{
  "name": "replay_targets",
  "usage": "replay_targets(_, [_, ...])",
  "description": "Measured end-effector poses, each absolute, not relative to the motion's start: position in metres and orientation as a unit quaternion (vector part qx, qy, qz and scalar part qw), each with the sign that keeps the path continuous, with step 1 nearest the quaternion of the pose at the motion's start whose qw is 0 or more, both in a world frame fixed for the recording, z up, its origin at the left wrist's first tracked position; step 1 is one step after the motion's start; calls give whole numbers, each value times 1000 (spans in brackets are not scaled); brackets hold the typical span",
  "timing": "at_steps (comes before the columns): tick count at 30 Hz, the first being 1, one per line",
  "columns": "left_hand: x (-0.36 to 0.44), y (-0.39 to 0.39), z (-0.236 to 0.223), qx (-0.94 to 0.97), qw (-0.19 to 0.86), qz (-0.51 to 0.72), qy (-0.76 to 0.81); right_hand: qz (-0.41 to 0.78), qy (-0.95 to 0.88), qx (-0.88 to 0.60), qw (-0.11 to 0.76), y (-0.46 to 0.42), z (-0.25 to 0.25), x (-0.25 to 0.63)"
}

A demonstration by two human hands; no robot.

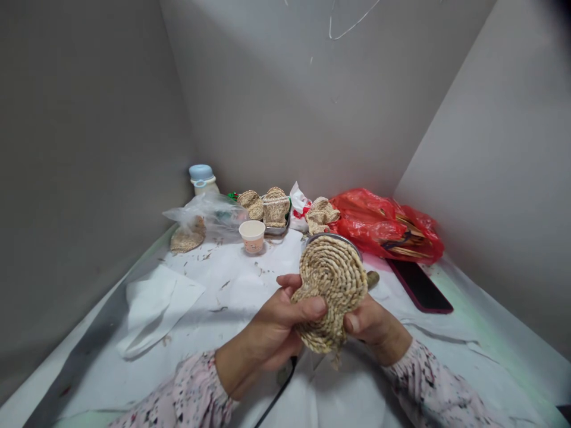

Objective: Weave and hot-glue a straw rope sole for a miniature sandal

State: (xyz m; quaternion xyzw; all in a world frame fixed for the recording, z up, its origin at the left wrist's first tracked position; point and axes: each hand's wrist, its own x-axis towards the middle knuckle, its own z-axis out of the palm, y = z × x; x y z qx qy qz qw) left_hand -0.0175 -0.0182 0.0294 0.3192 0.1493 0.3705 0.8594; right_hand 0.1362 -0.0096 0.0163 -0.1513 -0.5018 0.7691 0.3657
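Observation:
A coiled, braided straw piece (332, 279) shaped like a gourd, with a wide round upper part and a narrower lower part, stands tilted up before me. My left hand (288, 315) grips its left side, thumb pressed on the front near the waist. On the lower right edge, my right hand (372, 324) is closed with the thumb at the front; its other fingers are hidden behind the weave. A few loose fibres hang from the bottom. Behind the top shows the rim of a round metal dish (357, 242), and a brown rounded end of something (373, 278) pokes out at the right.
A paper cup (252, 238), a metal tray (277, 230) with woven pieces, a clear plastic bag (214, 211) and a blue-lidded bottle (202, 177) stand at the back. Rightward lie a red bag (370, 220) of straw and a phone (422, 285). A black cable (279, 395) runs in front.

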Motion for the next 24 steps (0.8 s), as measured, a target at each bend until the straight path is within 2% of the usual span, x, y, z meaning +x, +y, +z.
replay_targets(8, [-15, -19, 29, 315, 851, 387, 164, 740, -523, -180, 384, -9, 13, 139])
replay_targets(24, [-16, -23, 32, 318, 844, 388, 189, 740, -537, -180, 363, -8, 17, 141])
